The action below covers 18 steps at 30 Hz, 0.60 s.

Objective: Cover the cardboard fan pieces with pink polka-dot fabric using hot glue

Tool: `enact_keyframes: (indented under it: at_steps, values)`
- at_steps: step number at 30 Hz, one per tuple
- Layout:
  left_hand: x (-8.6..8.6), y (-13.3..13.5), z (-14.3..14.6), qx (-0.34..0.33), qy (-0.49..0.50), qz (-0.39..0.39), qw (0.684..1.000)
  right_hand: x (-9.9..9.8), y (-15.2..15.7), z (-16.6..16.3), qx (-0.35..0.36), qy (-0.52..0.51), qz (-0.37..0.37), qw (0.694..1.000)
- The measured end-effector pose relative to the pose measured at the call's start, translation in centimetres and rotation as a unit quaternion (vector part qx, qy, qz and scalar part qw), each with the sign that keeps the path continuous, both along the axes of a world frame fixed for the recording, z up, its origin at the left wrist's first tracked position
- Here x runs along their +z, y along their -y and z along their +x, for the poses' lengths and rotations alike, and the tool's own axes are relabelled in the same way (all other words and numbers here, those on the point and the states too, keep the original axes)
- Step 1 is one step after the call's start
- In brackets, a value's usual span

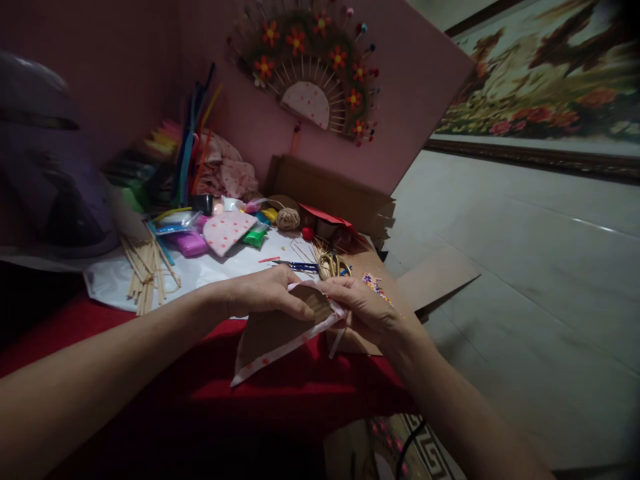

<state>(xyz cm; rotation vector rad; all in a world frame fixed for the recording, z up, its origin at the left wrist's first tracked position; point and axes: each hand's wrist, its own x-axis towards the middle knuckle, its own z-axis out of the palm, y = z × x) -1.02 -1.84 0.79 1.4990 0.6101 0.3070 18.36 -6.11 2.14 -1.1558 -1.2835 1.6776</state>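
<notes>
A fan-shaped piece of brown cardboard (pixel 270 330) edged with pink dotted fabric (pixel 273 360) lies over the red cloth (pixel 280 387) in front of me. My left hand (pixel 265 293) presses down on its upper edge with the fingers curled together. My right hand (pixel 363 307) pinches the fabric border at the piece's right corner. A thin white strip hangs below that corner.
Scissors (pixel 320 267), a twine ball (pixel 289 219), wooden sticks (pixel 145 267), a dotted fan piece (pixel 227 230), clay packs and pipe cleaners (pixel 193 143) crowd the white sheet behind. A flower-decorated fan (pixel 313 73) hangs on the pink board. Brown cardboard (pixel 430 280) lies at right, tiled floor beyond.
</notes>
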Motion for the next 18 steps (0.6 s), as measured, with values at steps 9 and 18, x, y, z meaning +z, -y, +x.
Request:
enact_keyframes:
  at_steps: [9,18]
  values:
    - [0.11,0.26,0.14,0.011,0.022,-0.017,1.000,-0.02,-0.25,0.30,0.009,0.033,0.068,0.997]
    - [0.36,-0.02,0.21,0.030,0.040,0.009,0.999,-0.04,0.03,0.13,-0.028,0.057,0.167,0.984]
